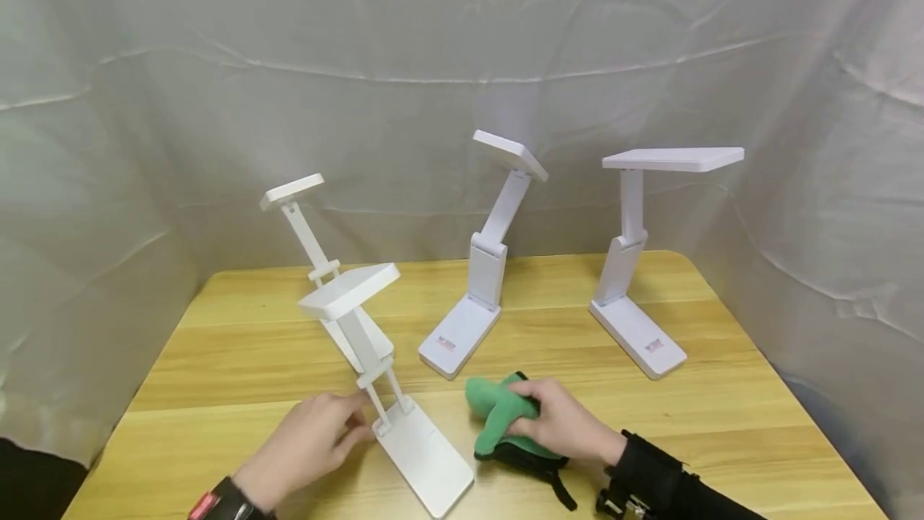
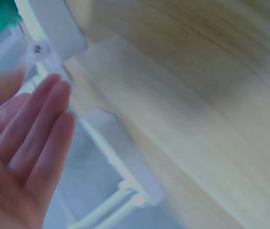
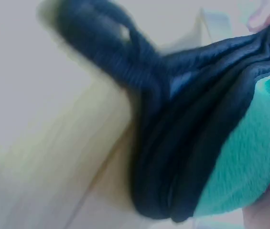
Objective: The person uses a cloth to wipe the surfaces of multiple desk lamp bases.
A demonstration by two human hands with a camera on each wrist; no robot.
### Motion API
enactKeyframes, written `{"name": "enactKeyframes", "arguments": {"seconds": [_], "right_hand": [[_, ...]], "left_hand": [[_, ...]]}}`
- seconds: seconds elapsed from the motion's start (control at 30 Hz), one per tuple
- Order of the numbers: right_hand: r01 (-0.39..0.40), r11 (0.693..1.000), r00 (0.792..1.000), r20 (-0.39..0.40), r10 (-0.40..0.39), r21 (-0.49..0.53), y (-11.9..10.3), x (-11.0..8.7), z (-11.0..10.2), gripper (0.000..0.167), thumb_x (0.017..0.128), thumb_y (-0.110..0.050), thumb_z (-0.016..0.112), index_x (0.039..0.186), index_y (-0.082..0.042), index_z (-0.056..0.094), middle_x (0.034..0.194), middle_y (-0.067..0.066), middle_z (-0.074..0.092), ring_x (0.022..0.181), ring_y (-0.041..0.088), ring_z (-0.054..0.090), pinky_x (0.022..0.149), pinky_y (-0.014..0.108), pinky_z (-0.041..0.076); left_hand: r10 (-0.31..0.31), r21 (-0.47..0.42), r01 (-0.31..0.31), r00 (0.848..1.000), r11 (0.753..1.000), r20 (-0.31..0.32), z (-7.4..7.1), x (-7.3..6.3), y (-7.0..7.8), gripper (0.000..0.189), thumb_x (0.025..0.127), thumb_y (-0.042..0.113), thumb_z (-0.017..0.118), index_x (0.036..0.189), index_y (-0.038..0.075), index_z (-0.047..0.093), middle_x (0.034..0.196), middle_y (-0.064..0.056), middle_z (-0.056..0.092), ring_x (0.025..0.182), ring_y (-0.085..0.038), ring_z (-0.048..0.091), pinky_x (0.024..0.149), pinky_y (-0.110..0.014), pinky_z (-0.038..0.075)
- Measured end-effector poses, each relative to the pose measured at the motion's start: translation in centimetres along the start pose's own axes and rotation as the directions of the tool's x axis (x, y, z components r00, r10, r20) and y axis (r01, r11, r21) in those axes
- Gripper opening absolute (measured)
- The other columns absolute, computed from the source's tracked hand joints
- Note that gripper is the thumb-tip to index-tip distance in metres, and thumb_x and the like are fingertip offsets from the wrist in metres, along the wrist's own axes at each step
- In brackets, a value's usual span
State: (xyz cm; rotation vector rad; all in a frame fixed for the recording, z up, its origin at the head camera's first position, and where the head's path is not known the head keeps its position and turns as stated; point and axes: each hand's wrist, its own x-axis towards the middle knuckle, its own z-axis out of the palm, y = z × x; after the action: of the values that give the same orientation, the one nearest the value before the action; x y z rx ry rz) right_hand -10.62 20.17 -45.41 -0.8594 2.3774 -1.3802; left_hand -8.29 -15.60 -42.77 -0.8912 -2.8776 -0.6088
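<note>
A white folding desk lamp [image 1: 426, 456] stands at the front middle, its flat head tilted over its base. My left hand [image 1: 310, 440] is just left of this lamp, fingertips right by the hinge end of the base; in the left wrist view its fingers [image 2: 39, 129] are nearly straight, with nothing between them. To the right of the lamp, my right hand [image 1: 559, 424] grips a bunched green cloth [image 1: 498, 412] with black edging, low over the table. The right wrist view shows the cloth's fuzzy green face [image 3: 240, 162] and its black hanging loop [image 3: 103, 43].
Three more white folding lamps stand behind: one at the back left [image 1: 306, 235], partly hidden by the front lamp, one at the back middle [image 1: 487, 267] and one at the back right [image 1: 621, 267]. The wood-grain table [image 1: 722, 424] meets a pale curtain [image 1: 404, 143] behind and at both sides.
</note>
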Motion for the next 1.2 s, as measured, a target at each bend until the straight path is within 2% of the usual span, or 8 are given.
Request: {"name": "enactKeyframes", "arguments": {"seconds": [0.1,0.17,0.33,0.43,0.63,0.87,1.1,1.2], "right_hand": [[0.012,0.996,0.992,-0.123,-0.002,0.084,0.4,-0.3,-0.7,0.028,0.09,-0.015,0.074,0.115,-0.004,0.07,0.11,0.015,0.075,0.097,-0.001,0.065,0.087,0.021,0.056],[0.031,0.99,0.983,-0.182,-0.006,0.137,0.6,-0.4,-1.0,0.032,0.09,-0.009,0.073,0.119,0.003,0.067,0.114,0.023,0.072,0.1,-0.001,0.066,0.087,0.022,0.058],[0.048,0.974,0.96,-0.279,0.017,0.223,0.8,-0.4,-1.1,0.036,0.089,-0.001,0.071,0.121,0.013,0.062,0.112,0.029,0.07,0.096,0.0,0.069,0.08,0.023,0.061],[0.066,0.966,0.95,-0.312,0.016,0.251,0.9,-0.3,-1.0,0.036,0.089,0.001,0.07,0.121,0.016,0.061,0.111,0.031,0.069,0.096,0.001,0.07,0.08,0.021,0.061],[0.082,0.952,0.942,-0.333,0.023,0.296,1.0,-0.1,-0.8,0.036,0.089,0.003,0.069,0.12,0.019,0.059,0.113,0.036,0.067,0.098,0.0,0.07,0.082,0.02,0.06],[0.104,0.943,0.943,-0.332,0.007,0.316,0.7,0.0,-0.8,0.036,0.089,0.003,0.069,0.12,0.019,0.059,0.114,0.031,0.068,0.098,0.001,0.07,0.082,0.02,0.06],[0.129,0.936,0.949,-0.315,-0.021,0.327,0.7,0.1,-0.4,0.035,0.089,0.003,0.069,0.119,0.018,0.059,0.109,-0.013,0.074,0.092,0.002,0.07,0.079,0.021,0.061],[0.125,0.934,0.951,-0.31,-0.016,0.335,0.8,0.1,-0.3,0.035,0.089,0.003,0.069,0.12,0.018,0.059,0.108,-0.021,0.072,0.093,0.002,0.07,0.079,0.021,0.06]], "left_hand": [[0.077,0.116,-0.063,0.99,0.991,-0.119,0.0,-0.8,2.2,0.005,0.086,0.022,0.077,0.086,0.019,0.073,0.072,0.014,0.068,0.061,0.004,0.058,0.055,-0.016,0.05],[0.182,0.2,-0.147,0.968,0.969,-0.172,0.6,-0.9,3.8,0.007,0.087,0.026,0.076,0.084,0.02,0.073,0.075,0.014,0.069,0.065,0.002,0.061,0.06,-0.017,0.053],[0.343,0.359,-0.286,0.933,0.888,-0.106,3.6,0.4,7.3,0.032,0.09,0.047,0.07,0.105,0.02,0.071,0.102,0.006,0.072,0.093,-0.012,0.067,0.077,-0.026,0.058],[0.311,0.387,-0.28,0.95,0.878,-0.016,5.3,1.3,8.6,0.047,0.087,0.061,0.066,0.113,0.021,0.069,0.115,0.002,0.07,0.106,-0.019,0.066,0.083,-0.033,0.059],[0.142,0.318,-0.173,0.983,0.932,0.118,6.5,1.5,9.1,0.049,0.082,0.06,0.069,0.112,0.021,0.071,0.12,-0.002,0.068,0.116,-0.03,0.064,0.089,-0.053,0.058],[0.102,0.256,-0.124,0.99,0.959,0.098,6.3,0.3,7.7,0.039,0.077,0.044,0.076,0.107,0.02,0.072,0.118,-0.004,0.069,0.115,-0.034,0.065,0.081,-0.058,0.06],[-0.001,0.155,-0.014,0.995,0.988,0.096,5.2,-1.3,5.7,0.039,0.078,0.042,0.077,0.109,0.019,0.072,0.124,-0.009,0.07,0.119,-0.042,0.064,0.08,-0.066,0.058],[-0.029,0.133,0.019,0.997,0.991,0.075,4.6,-2.1,4.5,0.039,0.077,0.042,0.079,0.108,0.019,0.072,0.124,-0.01,0.07,0.118,-0.044,0.064,0.079,-0.068,0.057]]}}
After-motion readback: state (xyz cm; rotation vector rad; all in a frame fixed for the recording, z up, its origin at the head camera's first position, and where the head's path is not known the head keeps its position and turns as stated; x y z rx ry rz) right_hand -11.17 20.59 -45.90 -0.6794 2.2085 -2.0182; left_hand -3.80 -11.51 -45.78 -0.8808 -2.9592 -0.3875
